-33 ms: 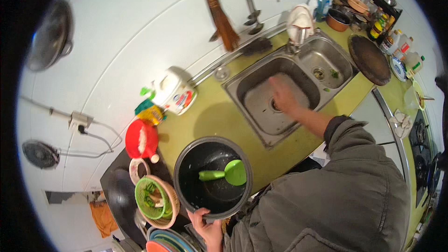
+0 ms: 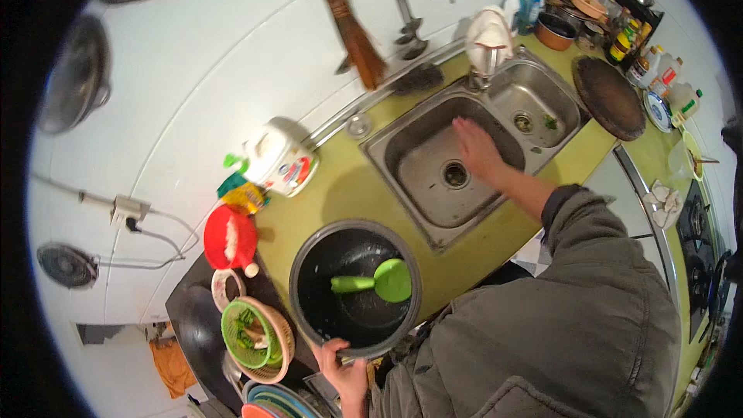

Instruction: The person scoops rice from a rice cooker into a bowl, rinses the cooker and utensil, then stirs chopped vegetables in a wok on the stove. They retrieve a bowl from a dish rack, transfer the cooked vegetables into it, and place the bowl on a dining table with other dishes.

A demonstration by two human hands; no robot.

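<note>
Left hand [image 2: 340,368] has a one-handed grip on the near rim of the black pot [image 2: 354,288], green scoop [image 2: 379,282] inside; it could tip. Right hand [image 2: 476,147] is open, flat in the sink [image 2: 441,178].

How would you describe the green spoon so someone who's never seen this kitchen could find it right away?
Start at the yellow-green countertop left of the steel double sink. At its near edge sits a round black inner cooking pot, its rim gripped by the left hand. The bright green plastic rice spoon lies inside it, the only thing in the pot, unlike the green strainer basket further left, which holds vegetables.
</note>
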